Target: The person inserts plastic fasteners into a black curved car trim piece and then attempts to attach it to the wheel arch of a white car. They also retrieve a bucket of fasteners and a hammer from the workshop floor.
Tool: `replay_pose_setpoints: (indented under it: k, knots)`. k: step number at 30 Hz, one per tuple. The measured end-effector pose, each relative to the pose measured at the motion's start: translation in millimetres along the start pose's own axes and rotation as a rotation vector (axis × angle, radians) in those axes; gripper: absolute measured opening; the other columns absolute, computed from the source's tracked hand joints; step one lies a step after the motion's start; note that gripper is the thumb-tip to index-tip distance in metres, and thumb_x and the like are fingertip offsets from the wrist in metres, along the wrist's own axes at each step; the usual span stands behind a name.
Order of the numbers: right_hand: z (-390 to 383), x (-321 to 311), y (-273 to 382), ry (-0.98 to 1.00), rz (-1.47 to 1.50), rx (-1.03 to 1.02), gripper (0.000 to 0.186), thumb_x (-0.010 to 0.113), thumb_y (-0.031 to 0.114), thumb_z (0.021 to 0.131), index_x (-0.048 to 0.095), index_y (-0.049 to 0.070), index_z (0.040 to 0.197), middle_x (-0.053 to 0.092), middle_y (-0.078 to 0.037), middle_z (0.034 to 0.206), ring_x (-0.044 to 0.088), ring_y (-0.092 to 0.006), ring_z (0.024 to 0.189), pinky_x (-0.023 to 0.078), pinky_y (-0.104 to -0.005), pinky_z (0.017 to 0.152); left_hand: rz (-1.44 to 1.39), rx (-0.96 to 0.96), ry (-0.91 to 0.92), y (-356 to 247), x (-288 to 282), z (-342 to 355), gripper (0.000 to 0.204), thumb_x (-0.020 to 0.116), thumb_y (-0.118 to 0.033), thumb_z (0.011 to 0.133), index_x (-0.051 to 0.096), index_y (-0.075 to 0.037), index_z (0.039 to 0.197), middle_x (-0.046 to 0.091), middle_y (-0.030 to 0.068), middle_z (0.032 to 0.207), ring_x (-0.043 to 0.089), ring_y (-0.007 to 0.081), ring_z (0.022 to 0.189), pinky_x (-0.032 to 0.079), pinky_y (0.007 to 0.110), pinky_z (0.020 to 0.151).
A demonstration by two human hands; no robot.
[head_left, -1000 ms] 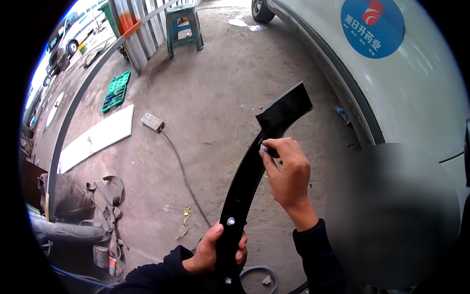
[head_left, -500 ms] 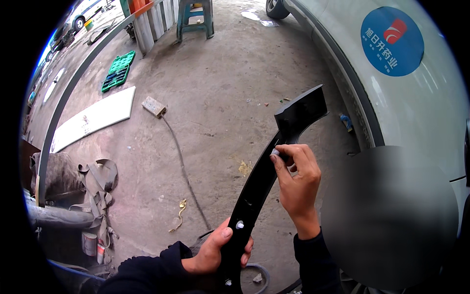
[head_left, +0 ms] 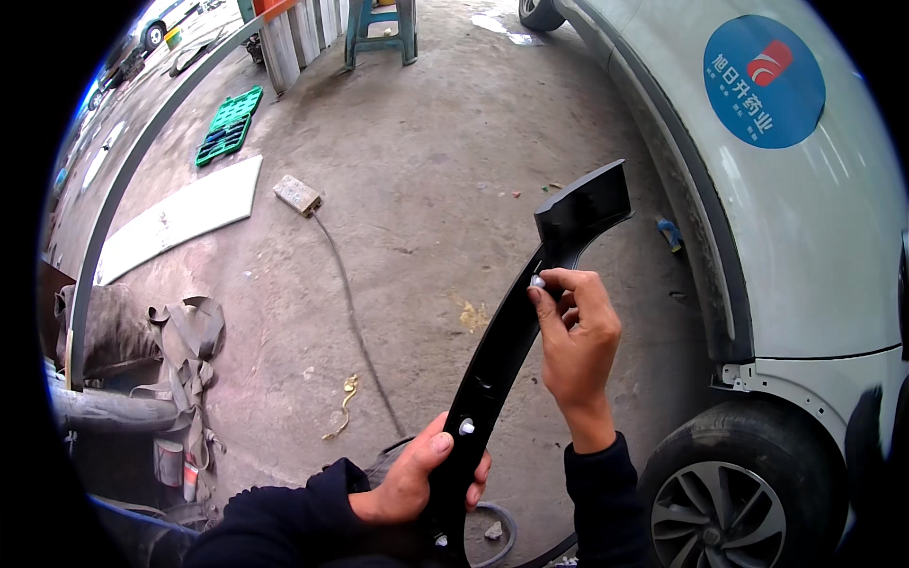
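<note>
A long, curved black plastic trim piece (head_left: 507,331) slants up from the lower middle, its far end widening into a flared flap. My left hand (head_left: 417,473) grips its lower part, thumb on the face and fingers round the far edge. Just above that thumb sits a white plastic clip (head_left: 467,427), and another white clip (head_left: 441,541) shows lower down. With thumb and index finger, my right hand (head_left: 582,331) pinches a small whitish clip (head_left: 537,281) against the trim's upper part. The fingers partly hide whether it is seated there.
A white car (head_left: 814,256) stands on the right, its wheel (head_left: 720,511) at lower right. On the concrete floor lie a power strip (head_left: 297,195) with a cable, a white panel (head_left: 180,222), a green tool case (head_left: 229,126) and grey straps (head_left: 194,360). A stool (head_left: 381,33) stands farther back.
My right hand and the pinched clip have shifted slightly upward along the trim. The trim stays in my left hand. The car's wheel, covered before by a blurred patch, now shows.
</note>
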State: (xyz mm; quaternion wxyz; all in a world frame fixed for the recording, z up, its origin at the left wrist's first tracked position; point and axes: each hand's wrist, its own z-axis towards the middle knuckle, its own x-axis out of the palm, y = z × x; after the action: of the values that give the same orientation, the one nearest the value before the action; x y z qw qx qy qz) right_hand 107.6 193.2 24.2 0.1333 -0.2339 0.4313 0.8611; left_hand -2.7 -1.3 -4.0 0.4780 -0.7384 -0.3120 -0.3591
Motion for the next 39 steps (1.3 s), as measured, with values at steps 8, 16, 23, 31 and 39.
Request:
replay_pose_setpoints:
  k: [8,16,23,31,39]
  knots:
    - [8,-2,-2,-0.066,-0.082,-0.151,0.011,0.069,0.008,0.086,0.063,0.004,0.094,0.059,-0.016,0.086,0.060,-0.0353,0.072,0.048,-0.0416,0.062,0.013,0.016,-0.163,15,-9,0,0.064,0.043,-0.068,0.094,0.054,-0.005,0.093,0.059,0.0082,0.076,0.058,0.0224,0.056,0.051,0.037,0.051]
    - [-6,-7,-11,-0.121,-0.047,-0.152,0.017,0.067,-0.002,0.080,0.053,-0.001,0.089,0.054,-0.015,0.089,0.061,-0.0316,0.082,0.053,-0.0384,0.065,0.059,0.009,-0.142,8,13,1,0.048,0.038,-0.037,0.102,0.046,-0.001,0.133,0.057,0.0159,0.088,0.056,0.0283,0.068,0.051,0.039,0.060]
    - [-8,-12,0,-0.151,-0.086,-0.140,0.015,0.066,-0.004,0.080,0.055,-0.002,0.090,0.054,-0.014,0.094,0.061,-0.0299,0.087,0.055,-0.0364,0.067,0.089,-0.026,0.009,8,-7,-8,0.054,0.043,-0.043,0.101,0.045,-0.002,0.136,0.058,0.0156,0.100,0.059,0.0304,0.081,0.052,0.043,0.074]
    - [2,-11,0,-0.041,-0.096,-0.208,0.019,0.067,0.000,0.078,0.057,-0.001,0.094,0.056,-0.016,0.093,0.064,-0.0331,0.082,0.054,-0.0394,0.066,0.068,0.211,-0.231,1,-4,38,0.066,0.038,-0.064,0.098,0.051,-0.006,0.126,0.059,0.0089,0.084,0.062,0.0240,0.058,0.055,0.037,0.052]
    - [-6,-37,16,-0.050,-0.090,-0.067,0.017,0.074,0.007,0.081,0.066,0.006,0.095,0.066,-0.009,0.097,0.068,-0.0257,0.070,0.053,-0.0352,0.060,0.218,0.112,0.035,-44,29,75,0.055,0.048,-0.041,0.100,0.034,-0.010,0.144,0.059,0.0156,0.102,0.065,0.0217,0.073,0.055,0.031,0.058]
